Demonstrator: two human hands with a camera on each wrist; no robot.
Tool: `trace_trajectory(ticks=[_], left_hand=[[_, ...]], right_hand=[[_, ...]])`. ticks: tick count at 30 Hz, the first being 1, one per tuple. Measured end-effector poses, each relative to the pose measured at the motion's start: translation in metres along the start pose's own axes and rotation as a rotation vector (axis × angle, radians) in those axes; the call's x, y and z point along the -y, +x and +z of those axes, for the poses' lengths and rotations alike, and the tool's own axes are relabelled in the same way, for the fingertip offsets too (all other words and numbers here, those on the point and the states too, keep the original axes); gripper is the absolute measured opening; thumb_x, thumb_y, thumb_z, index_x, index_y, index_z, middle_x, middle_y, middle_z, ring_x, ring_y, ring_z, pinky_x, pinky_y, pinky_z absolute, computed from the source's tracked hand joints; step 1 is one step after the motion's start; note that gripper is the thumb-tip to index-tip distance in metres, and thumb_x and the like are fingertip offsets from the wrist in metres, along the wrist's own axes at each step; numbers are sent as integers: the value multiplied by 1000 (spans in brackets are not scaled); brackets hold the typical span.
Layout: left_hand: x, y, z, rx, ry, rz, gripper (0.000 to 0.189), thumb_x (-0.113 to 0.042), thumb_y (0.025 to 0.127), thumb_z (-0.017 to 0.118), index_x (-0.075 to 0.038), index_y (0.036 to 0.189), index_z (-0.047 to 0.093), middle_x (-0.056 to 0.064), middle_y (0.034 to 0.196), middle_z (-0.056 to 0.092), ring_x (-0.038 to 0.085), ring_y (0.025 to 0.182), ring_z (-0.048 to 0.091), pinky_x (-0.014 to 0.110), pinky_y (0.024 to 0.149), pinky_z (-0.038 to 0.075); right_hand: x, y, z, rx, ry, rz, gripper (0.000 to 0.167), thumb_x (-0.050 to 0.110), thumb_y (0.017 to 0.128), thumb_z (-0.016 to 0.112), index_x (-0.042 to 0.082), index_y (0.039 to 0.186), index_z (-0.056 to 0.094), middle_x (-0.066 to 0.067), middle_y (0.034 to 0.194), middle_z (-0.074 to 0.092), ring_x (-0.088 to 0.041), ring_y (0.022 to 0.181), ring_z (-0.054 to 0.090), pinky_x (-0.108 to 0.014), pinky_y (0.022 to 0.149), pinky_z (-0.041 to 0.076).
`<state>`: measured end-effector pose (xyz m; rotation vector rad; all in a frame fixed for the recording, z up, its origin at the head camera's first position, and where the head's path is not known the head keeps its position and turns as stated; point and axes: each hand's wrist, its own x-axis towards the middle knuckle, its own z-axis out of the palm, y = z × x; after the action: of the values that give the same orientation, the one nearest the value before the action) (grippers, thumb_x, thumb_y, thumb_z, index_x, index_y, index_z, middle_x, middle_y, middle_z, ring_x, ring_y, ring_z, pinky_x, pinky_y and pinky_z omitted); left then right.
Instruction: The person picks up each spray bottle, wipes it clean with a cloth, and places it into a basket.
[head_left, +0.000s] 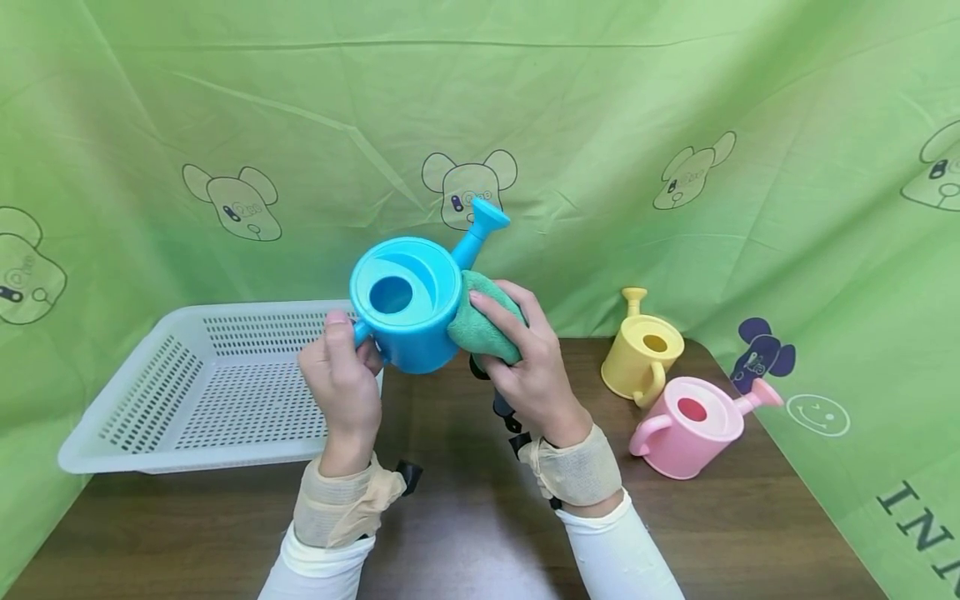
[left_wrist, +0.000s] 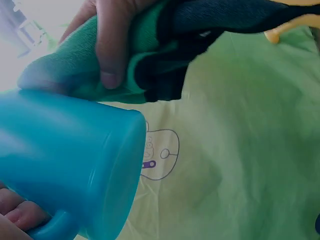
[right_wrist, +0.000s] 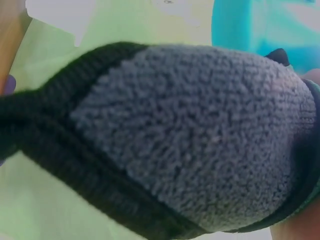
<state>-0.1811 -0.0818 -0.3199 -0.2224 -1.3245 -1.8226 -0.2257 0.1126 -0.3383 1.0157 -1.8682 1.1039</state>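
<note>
My left hand (head_left: 345, 375) grips the handle of a blue watering can (head_left: 420, 346), held up above the table with its spout pointing away to the upper right. In my right hand (head_left: 532, 358) is a bunched green cloth (head_left: 480, 321), pressed against the can's right side below the spout. The left wrist view shows the cloth (left_wrist: 75, 65) on the wall of the can (left_wrist: 55, 145), near its base. Dark-edged grey fabric (right_wrist: 200, 135), part of the cloth, fills most of the right wrist view.
A white perforated basket (head_left: 187, 460) stands on the left of the brown table (head_left: 450, 517). To the right are a yellow watering can (head_left: 626, 367) and a pink one (head_left: 686, 446), close together. A green printed sheet (head_left: 337, 108) hangs behind and around the table.
</note>
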Motion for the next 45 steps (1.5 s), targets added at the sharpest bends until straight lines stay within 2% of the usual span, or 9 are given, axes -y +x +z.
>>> trace_trajectory(ticks=[5, 9, 11, 16, 23, 27, 32, 37, 45], left_hand=[[4, 0, -2, 7, 185, 110, 60, -18, 105, 46, 2, 51, 30, -13, 47, 31, 5, 43, 24, 22, 45, 19], [7, 3, -5, 10, 351, 238, 58, -19, 102, 48, -2, 48, 33, -5, 46, 31, 2, 47, 24, 20, 48, 19], [8, 5, -7, 9, 403, 296, 58, -20, 101, 50, -3, 48, 33, -1, 46, 29, 2, 50, 22, 19, 49, 17], [9, 8, -8, 32, 447, 407, 55, -21, 97, 52, -6, 47, 35, 3, 45, 26, 6, 52, 18, 18, 49, 15], [10, 14, -11, 78, 457, 527, 46, -16, 90, 54, -10, 47, 37, 1, 45, 25, 5, 50, 16, 18, 49, 11], [12, 16, -16, 189, 502, 569, 44, -15, 88, 53, -13, 47, 36, -1, 45, 27, 6, 48, 19, 20, 47, 13], [15, 14, -18, 343, 571, 579, 44, -15, 88, 55, -13, 48, 35, -1, 45, 28, 9, 44, 23, 23, 45, 15], [16, 13, -17, 404, 609, 604, 43, -14, 87, 57, -14, 49, 36, -1, 46, 29, 9, 43, 23, 24, 45, 14], [17, 14, -16, 500, 714, 687, 45, -14, 87, 58, -15, 50, 34, -3, 48, 25, 7, 45, 18, 21, 48, 10]], right_hand=[[-1, 0, 1, -46, 3, -5, 68, -15, 79, 70, 16, 140, 64, -21, 144, 56, -38, 133, 56, -51, 110, 49], [-3, 0, 3, -85, -8, 10, 69, -14, 77, 69, 16, 139, 65, -21, 144, 56, -38, 131, 57, -48, 109, 49], [-2, 0, 3, -98, -14, 18, 69, -15, 76, 68, 15, 139, 65, -21, 144, 56, -38, 131, 57, -47, 108, 49], [-4, 0, 2, -100, -32, 25, 70, -17, 77, 65, 17, 138, 66, -20, 143, 57, -37, 131, 57, -47, 108, 49], [-7, 0, 1, -67, -71, 24, 66, -16, 80, 63, 18, 136, 68, -20, 144, 56, -37, 133, 56, -52, 109, 49], [-9, -1, 1, -38, -99, 30, 64, -15, 81, 63, 17, 136, 68, -21, 144, 56, -39, 133, 55, -55, 109, 49], [-12, -3, -1, -1, -161, 58, 66, -14, 82, 65, 19, 139, 67, -20, 145, 56, -40, 133, 55, -58, 108, 49], [-14, -4, -2, 17, -210, 84, 69, -14, 81, 64, 21, 140, 66, -20, 145, 56, -40, 130, 56, -58, 107, 49], [-13, -2, -2, 51, -259, 112, 72, -15, 82, 59, 25, 142, 66, -17, 145, 57, -40, 125, 57, -58, 100, 51]])
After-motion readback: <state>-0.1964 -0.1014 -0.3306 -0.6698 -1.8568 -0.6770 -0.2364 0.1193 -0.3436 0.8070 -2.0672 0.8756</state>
